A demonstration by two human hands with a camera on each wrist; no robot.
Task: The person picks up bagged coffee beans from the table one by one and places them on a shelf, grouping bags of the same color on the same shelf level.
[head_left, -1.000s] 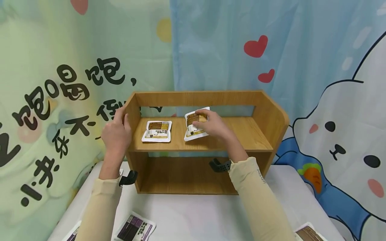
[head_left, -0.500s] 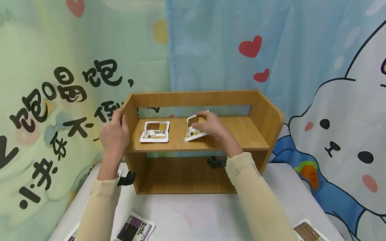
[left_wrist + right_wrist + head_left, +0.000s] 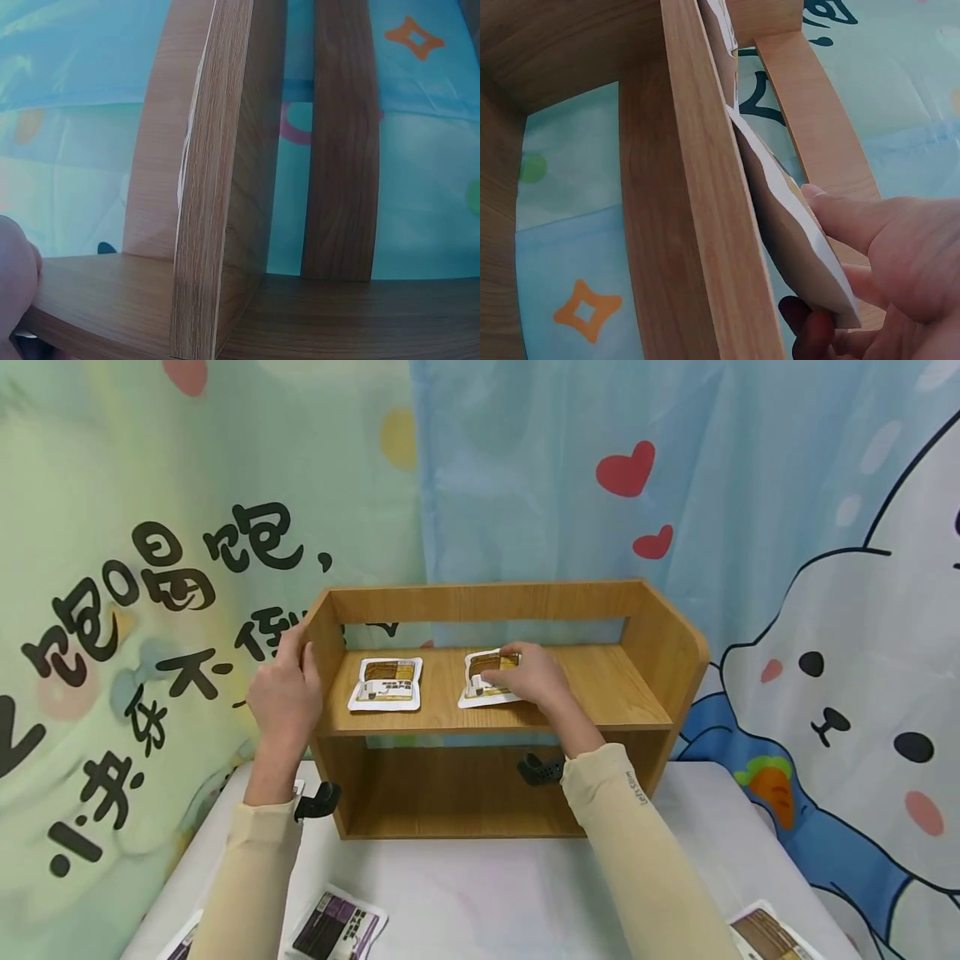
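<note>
A two-tier wooden shelf (image 3: 495,718) stands on the table. My left hand (image 3: 285,702) grips the upper edge of its left side panel; in the left wrist view only part of that hand (image 3: 15,270) shows. On the upper board, my right hand (image 3: 531,675) pinches the right end of a white flat food pouch (image 3: 483,687) with a brown and yellow print. The right wrist view shows the thumb on top of this pouch (image 3: 799,229) and fingers beneath, its held end tilted up off the board. A similar pouch (image 3: 386,685) lies flat to its left.
On the white table (image 3: 480,893), a purple-and-black pouch (image 3: 339,927) lies at the front left, with another partly behind the left sleeve. A brown-printed pouch (image 3: 772,935) lies at the front right. Printed curtains (image 3: 525,468) hang behind the shelf.
My right hand has lowered the pouch toward the upper board, and it now lies flatter and straighter beside the other one. My left hand stays on the side panel.
</note>
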